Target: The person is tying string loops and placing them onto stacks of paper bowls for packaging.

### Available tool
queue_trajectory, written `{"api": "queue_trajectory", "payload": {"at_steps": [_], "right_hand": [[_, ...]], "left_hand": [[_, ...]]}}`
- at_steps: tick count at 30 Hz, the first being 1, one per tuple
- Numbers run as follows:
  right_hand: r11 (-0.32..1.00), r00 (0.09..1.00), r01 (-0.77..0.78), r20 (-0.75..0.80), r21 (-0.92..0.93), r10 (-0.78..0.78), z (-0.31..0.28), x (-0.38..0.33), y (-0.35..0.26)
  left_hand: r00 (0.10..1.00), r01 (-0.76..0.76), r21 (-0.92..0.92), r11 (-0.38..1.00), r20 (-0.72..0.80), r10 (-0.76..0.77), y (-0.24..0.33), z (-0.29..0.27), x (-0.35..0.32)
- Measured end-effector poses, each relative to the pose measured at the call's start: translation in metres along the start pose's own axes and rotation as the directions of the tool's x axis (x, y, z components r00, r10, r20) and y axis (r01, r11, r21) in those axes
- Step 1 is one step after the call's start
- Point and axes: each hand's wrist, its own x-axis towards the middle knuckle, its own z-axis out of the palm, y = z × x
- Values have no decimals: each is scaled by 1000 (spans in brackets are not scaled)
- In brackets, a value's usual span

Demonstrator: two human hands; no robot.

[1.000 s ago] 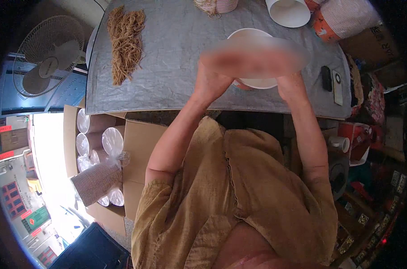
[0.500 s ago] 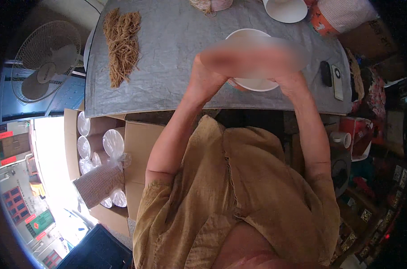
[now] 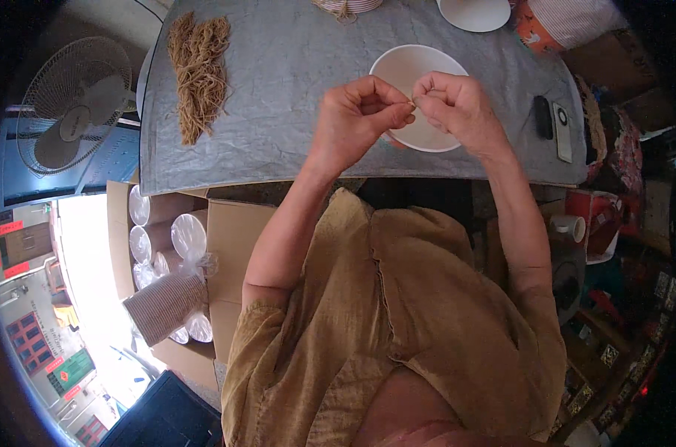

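My left hand point(image 3: 353, 123) and my right hand point(image 3: 464, 115) meet above a white paper bucket point(image 3: 397, 63) near the table's front edge. Thumb and forefinger are closed on each hand, and the fingertips almost touch. Anything between them is too small to make out. The bucket's round mouth faces up; a sliver of orange shows on its outside, beside my left thumb. To the left, apart from my hands, lies a bundle of brown twine point(image 3: 198, 78).
A grey cloth point(image 3: 278, 141) covers the table. Striped stacks of cups point(image 3: 572, 18) and a white bucket point(image 3: 475, 13) stand at the back. A phone-like device point(image 3: 562, 134) lies at right. A fan point(image 3: 73, 112) and an open carton point(image 3: 237, 246) are at left.
My hands stay over the bucket, with their fingertips now close together in a pinch. They were blurred before, so their earlier grip does not show. The view has shifted slightly.
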Motion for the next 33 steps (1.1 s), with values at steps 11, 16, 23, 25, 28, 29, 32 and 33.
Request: {"api": "queue_trajectory", "payload": {"at_steps": [11, 16, 23, 25, 28, 29, 32, 33], "right_hand": [[994, 995, 37, -95, 102, -28, -1, -5, 2], [999, 999, 27, -34, -22, -28, -2, -3, -1], [995, 998, 61, 31, -78, -59, -2, -3, -3], [997, 998, 54, 35, -61, -52, -2, -2, -5], [998, 999, 49, 21, -30, -48, -1, -3, -2], [999, 999, 51, 2, -16, -51, -1, -3, 0], [998, 1000, 29, -11, 63, -28, -3, -2, 9], [998, 1000, 28, -10, 63, -28, -2, -2, 8]], "left_hand": [[1000, -9, -85, 996, 2, 9, -4, -1, 2], [1000, 23, -44, 999, 8, -23, 3, 2, 1], [999, 50, -3, 999, -4, -50, 7, 3, -1], [999, 41, 5, 999, 6, -41, 6, 3, -1], [999, 24, -21, 999, 23, -24, 2, 1, -1], [999, 17, -55, 998, 30, -15, 1, 0, -1], [1000, 2, -42, 999, 24, -1, 0, 0, 0], [1000, 2, -43, 999, 23, -1, -1, -1, 1]]}}
